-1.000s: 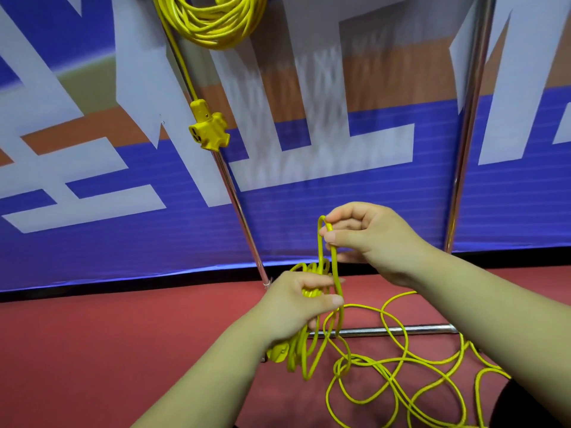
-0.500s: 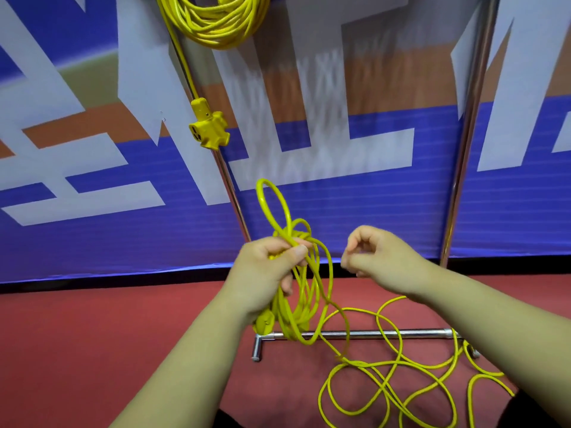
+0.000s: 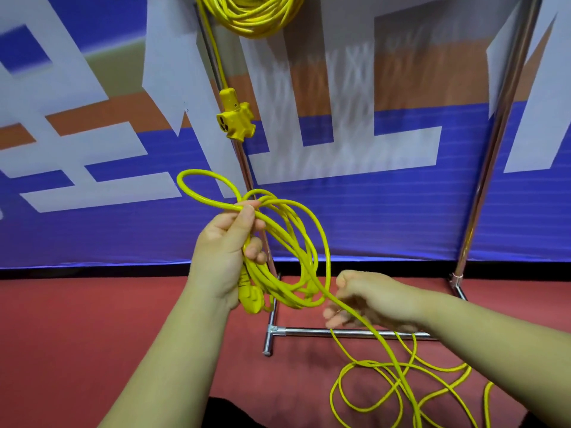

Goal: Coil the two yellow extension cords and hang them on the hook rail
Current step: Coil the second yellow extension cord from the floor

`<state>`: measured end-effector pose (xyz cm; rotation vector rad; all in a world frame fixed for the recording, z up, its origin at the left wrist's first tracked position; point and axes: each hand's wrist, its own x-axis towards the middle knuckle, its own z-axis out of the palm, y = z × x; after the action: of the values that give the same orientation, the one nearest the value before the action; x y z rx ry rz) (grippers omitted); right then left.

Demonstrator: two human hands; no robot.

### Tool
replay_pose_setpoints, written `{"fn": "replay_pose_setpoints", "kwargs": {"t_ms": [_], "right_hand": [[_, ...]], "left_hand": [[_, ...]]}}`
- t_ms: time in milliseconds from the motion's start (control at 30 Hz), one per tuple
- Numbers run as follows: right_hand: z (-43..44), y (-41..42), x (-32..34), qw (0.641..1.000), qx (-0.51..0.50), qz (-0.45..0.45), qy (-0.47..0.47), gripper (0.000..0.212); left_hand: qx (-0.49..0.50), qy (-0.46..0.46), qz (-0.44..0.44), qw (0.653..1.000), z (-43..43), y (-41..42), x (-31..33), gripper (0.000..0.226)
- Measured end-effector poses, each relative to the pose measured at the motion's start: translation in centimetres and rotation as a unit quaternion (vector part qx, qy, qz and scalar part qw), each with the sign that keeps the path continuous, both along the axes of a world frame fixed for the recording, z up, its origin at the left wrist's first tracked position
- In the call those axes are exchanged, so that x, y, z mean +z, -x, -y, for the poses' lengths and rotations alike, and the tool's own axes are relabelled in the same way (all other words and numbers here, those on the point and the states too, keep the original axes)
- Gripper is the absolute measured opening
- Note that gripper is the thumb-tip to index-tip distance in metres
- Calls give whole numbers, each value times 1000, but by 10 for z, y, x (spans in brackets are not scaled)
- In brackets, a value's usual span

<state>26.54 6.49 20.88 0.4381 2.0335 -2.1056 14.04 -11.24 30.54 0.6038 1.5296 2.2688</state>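
My left hand grips a partly wound coil of the second yellow extension cord at chest height; one loop sticks out up and to the left, and the cord's plug hangs below my palm. A strand runs down from the coil through the curled fingers of my right hand, lower and to the right, to loose loops on the floor. The first yellow cord hangs coiled at the top edge, its socket block dangling beneath it. What it hangs on is out of frame.
A chrome rack stands ahead, with a slanted left upright, a right upright and a base bar on the red floor. A blue, white and orange banner hangs behind it.
My left hand lifted the coil with a new loop added. My right hand let go near the coil and dropped down and right to take the strand lower.
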Motion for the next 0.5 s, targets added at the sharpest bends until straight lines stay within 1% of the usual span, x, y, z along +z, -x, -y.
{"fn": "replay_pose_setpoints", "kwargs": {"t_ms": [33,67,100,133,167,200,233,267,300,400,500], "right_hand": [[3,0,2,999,-3,6,48,14],[6,0,5,997,-7,3,73,15],[8,1,7,997,-16,-6,73,18],[10,3,7,998,-31,-29,46,23],[12,4,7,997,-55,-59,-13,26],[13,6,7,988,-83,-90,-96,26],[14,7,8,970,-110,-119,-180,25],[14,8,9,949,-134,-149,-244,22],[15,9,10,931,-155,-178,-279,22],[18,8,14,898,-207,-231,-312,22],[19,5,19,884,-227,-254,-320,20]], "left_hand": [[11,-2,5,1000,4,5,-2,22],[24,-3,10,1000,7,11,-4,20],[39,-3,16,999,11,16,-5,18],[56,-4,24,998,15,21,-7,17],[72,-4,33,997,18,26,-8,16],[86,-3,41,995,21,30,-10,15],[98,1,46,994,23,33,-12,14],[109,8,49,993,24,37,-15,13],[120,19,52,991,25,39,-18,13],[151,37,68,986,26,46,-24,13],[173,39,87,980,27,51,-27,17]]}}
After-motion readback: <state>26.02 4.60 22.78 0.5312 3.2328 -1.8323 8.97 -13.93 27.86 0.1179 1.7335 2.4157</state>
